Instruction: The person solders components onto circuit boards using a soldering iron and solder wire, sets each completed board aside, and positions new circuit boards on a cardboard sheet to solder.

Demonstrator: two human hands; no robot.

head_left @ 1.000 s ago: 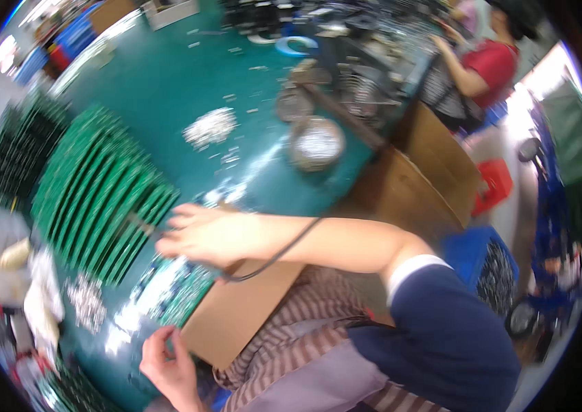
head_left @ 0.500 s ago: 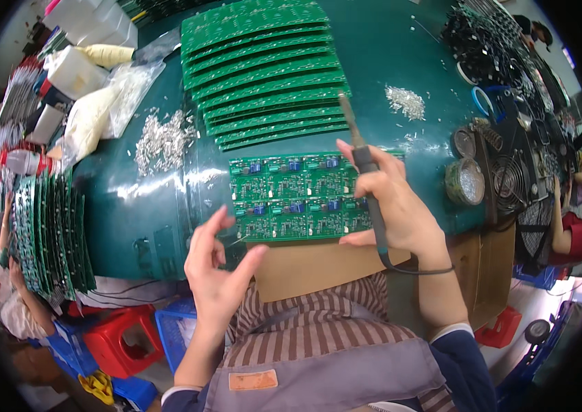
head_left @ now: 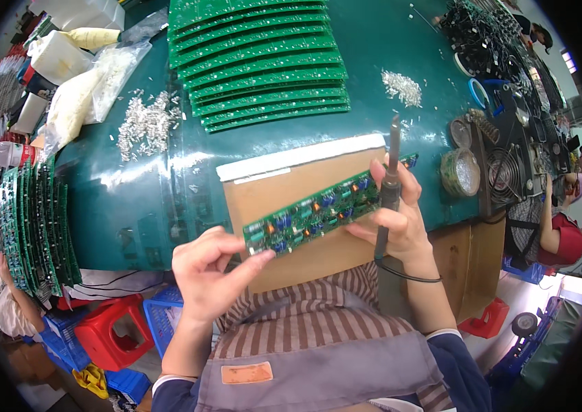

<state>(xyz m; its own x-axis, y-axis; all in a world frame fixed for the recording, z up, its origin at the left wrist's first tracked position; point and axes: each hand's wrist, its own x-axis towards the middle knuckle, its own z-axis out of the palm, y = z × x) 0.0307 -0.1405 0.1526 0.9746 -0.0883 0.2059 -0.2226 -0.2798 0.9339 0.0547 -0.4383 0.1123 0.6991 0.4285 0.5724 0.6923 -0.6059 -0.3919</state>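
Note:
A green circuit board is held up tilted, its right end higher, over a brown cardboard sheet with a white strip along its far edge. My left hand pinches the board's left end between thumb and fingers. My right hand grips the board toward its right end and also holds a soldering iron, tip pointing up. The iron's cord loops by my right wrist. Blue and orange parts show on the board's visible face. Beyond the cardboard lies a fanned stack of green circuit boards.
Piles of small pale pieces lie left and right on the green table. A round tin and a coiled-wire iron stand are at right. More boards stand upright at left. Other people work at both sides.
The board has been lifted and tipped up off the cardboard, uncovering the sheet's white far edge. My left hand has closed on its left end. The soldering iron now points more upright.

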